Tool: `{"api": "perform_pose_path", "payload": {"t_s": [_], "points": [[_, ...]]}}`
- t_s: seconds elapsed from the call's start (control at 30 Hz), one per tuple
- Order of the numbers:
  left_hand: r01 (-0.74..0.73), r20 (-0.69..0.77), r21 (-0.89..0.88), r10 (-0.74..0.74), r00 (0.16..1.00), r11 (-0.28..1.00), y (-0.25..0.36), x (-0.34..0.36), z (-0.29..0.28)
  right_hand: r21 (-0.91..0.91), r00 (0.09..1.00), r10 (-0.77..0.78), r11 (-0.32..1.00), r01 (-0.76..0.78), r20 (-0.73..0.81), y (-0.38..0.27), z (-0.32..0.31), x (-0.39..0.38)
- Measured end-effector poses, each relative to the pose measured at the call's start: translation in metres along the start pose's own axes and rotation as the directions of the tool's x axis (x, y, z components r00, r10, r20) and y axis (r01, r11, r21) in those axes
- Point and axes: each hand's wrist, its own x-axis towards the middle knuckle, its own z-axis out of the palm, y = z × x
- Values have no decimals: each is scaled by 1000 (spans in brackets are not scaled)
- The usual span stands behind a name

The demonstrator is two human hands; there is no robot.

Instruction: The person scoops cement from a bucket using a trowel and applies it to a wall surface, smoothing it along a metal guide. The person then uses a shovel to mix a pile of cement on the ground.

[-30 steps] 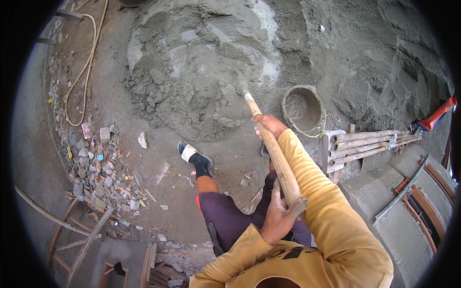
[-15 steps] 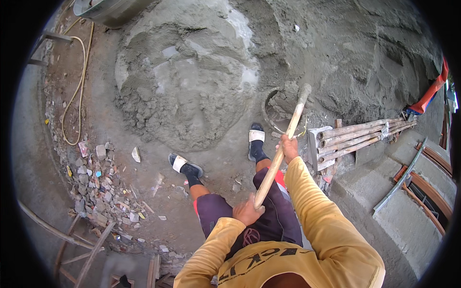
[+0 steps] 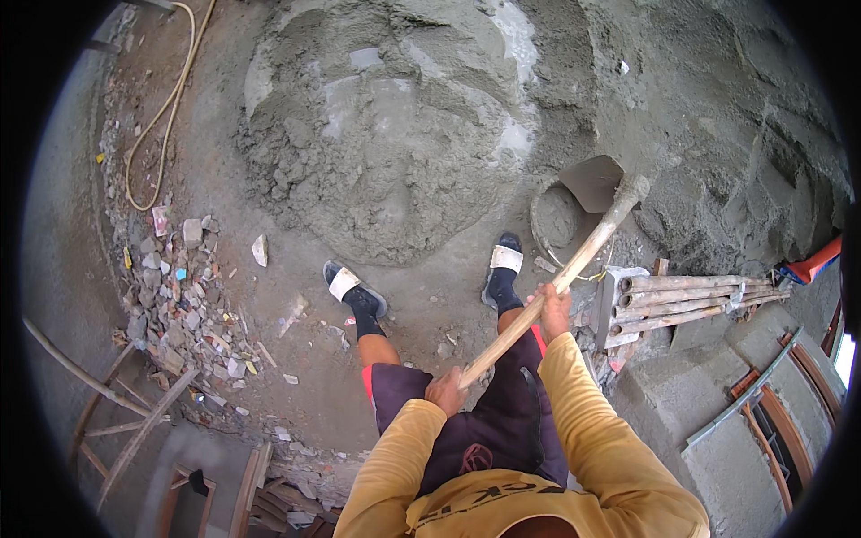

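Note:
A hoe (image 3: 520,327) with a long pale wooden handle slants up to the right in front of me. My left hand (image 3: 445,392) is closed round its lower end, close to my lap. Farther up, my right hand (image 3: 553,311) grips the handle too. The hoe's metal blade (image 3: 594,183) is smeared with grey and tilts over the far right rim of a bucket (image 3: 535,224). Wet grey mortar shows inside the bucket. A broad heap of wet mortar (image 3: 386,170) lies on the ground beyond my feet.
Bamboo poles (image 3: 682,296) lie stacked beside a block at the right. Broken rubble (image 3: 179,314) and a yellow hose (image 3: 166,121) lie at the left. A wooden frame (image 3: 134,421) stands at lower left. Grey sand (image 3: 717,134) rises at far right.
The hoe's head has swung to the right, and its blade now shows over the bucket. Both hands keep their hold on the handle. The whole view has shifted a little.

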Motion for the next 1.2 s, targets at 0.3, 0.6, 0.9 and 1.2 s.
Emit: {"api": "perform_pose_path", "payload": {"t_s": [0.3, 0.6, 0.9, 1.2], "points": [[-23, -240, -637, -170, 956, 770, 14, 47, -103, -252, 902, -70, 948, 193, 426, -35, 237, 47], [-17, -180, -908, -353, 918, 419, -37, 74, -197, -681, 856, 126, 668, 300, 502, 44, 420, 72], [37, 35, -999, -352, 935, 0, 1, -24, -189, -867, 772, 472, 457, 197, 425, 95, 357, 17], [-46, -48, -998, 54, 997, -45, 128, -54, -156, -690, 742, 521, 715, -111, 421, -21, 220, 16]]}}
